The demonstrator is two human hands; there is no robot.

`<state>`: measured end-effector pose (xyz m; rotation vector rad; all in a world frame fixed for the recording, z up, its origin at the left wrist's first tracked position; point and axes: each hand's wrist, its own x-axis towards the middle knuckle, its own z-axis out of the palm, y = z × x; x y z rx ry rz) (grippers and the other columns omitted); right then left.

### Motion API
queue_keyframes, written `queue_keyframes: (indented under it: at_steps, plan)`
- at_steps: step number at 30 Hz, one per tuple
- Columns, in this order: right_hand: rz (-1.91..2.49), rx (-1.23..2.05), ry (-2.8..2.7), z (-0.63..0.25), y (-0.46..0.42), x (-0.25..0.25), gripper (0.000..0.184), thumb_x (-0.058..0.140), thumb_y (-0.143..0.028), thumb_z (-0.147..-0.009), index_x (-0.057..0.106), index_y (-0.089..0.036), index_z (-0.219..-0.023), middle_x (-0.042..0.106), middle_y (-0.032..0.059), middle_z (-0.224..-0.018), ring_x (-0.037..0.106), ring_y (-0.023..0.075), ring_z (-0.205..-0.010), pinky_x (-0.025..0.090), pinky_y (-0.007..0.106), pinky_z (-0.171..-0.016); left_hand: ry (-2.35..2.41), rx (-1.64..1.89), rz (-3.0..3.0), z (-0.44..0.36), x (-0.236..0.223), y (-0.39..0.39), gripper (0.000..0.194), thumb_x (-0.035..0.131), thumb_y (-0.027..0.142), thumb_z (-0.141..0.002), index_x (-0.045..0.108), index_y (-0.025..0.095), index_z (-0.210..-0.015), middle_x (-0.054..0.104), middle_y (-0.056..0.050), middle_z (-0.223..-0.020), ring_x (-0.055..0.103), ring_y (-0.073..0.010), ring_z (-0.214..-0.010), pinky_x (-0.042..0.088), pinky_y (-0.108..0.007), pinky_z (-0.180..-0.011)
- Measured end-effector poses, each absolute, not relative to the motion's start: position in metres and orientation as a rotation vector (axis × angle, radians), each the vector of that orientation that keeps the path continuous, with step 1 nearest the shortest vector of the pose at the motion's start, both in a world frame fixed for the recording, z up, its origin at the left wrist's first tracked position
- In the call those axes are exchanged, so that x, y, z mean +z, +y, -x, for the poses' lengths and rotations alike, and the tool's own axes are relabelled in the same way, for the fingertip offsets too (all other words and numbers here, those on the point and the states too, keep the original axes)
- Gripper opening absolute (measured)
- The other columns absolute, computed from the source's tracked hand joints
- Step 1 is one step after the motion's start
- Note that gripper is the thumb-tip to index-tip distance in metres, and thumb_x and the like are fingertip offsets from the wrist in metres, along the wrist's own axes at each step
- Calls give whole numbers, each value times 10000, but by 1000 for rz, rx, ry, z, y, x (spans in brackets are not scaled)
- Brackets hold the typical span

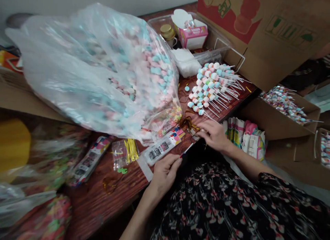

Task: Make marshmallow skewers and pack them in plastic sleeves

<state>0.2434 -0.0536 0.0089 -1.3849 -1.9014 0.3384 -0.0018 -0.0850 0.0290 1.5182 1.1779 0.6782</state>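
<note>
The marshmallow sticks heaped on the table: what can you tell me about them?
The marshmallow sticks lie in a loose heap on the reddish-brown wooden table. Each is a thin white stick topped with soft-looking pink, blue and white pieces. Their candy ends point toward a large clear plastic bag, while the bare sticks fan out the other way.

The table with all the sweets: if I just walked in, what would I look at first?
You'd see the huge clear plastic bag of pink and blue marshmallows, heaped over the left of the wooden table. To its right lies a pile of marshmallow skewers on white sticks. Just below those, the person's right hand reaches beside a shiny tangle of gold ties.
</note>
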Motion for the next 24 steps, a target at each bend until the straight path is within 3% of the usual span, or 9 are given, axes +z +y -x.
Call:
queue_keyframes:
  at_steps: [2, 5, 9, 13, 18, 21, 24]
  plan:
    - [1440, 343, -1914, -261, -36, 2, 236, 654, -220, -859, 667, -191, -1093, 676, 68, -1034, 608, 171, -869, 454, 289, -778, 1160, 673, -1259, -5, 29, -81, 192, 721, 360, -785, 732, 183, -713, 576, -6, -589, 483, -113, -530, 427, -228, -551]
    - [1352, 345, -2019, -271, -11, -16, 90, 614, -141, -858, 696, -174, -845, 666, 32, -806, 597, 141, -742, 444, 253, -708, 1122, 643, -891, -14, 30, -74, 246, 769, 388, -732, 733, 147, -768, 610, -7, -579, 488, -85, -458, 413, -208, -475]
    - [1334, 294, -1965, -271, 11, -23, 165, 557, -158, -895, 674, -163, -777, 665, 44, -760, 598, 145, -733, 446, 264, -719, 1043, 743, -642, -15, 32, -63, 258, 825, 332, -660, 725, 134, -791, 708, -55, -738, 634, -142, -564, 506, -249, -525]
    - [1217, 324, -1858, -267, 21, -2, 175, 543, -219, -909, 673, -184, -799, 689, 43, -788, 625, 144, -767, 474, 272, -746, 998, 837, -557, -13, 43, -48, 263, 842, 278, -636, 731, 116, -812, 739, -85, -837, 672, -161, -643, 551, -265, -588]
    - [1011, 989, -1529, -233, 11, 33, 146, 616, -298, -873, 652, -176, -802, 619, -32, -609, 554, 89, -521, 447, 215, -531, 903, 942, -601, -19, 57, -28, 250, 841, 284, -632, 728, 105, -765, 751, -97, -887, 671, -147, -635, 540, -238, -593]
    - [824, 1369, -1417, -210, -1, 45, 180, 635, -323, -864, 631, -162, -782, 641, -7, -664, 522, 71, -497, 405, 196, -472, 921, 960, -630, -17, 55, -20, 266, 834, 302, -640, 722, 110, -786, 737, -73, -781, 664, -147, -587, 529, -243, -551]
    - [737, 1456, -1264, -191, -11, 49, 224, 643, -382, -863, 597, -176, -786, 658, 17, -751, 525, 70, -490, 380, 189, -415, 1059, 1013, -645, -9, 44, -21, 272, 828, 310, -639, 714, 121, -798, 694, -32, -651, 601, -106, -468, 444, -194, -442]
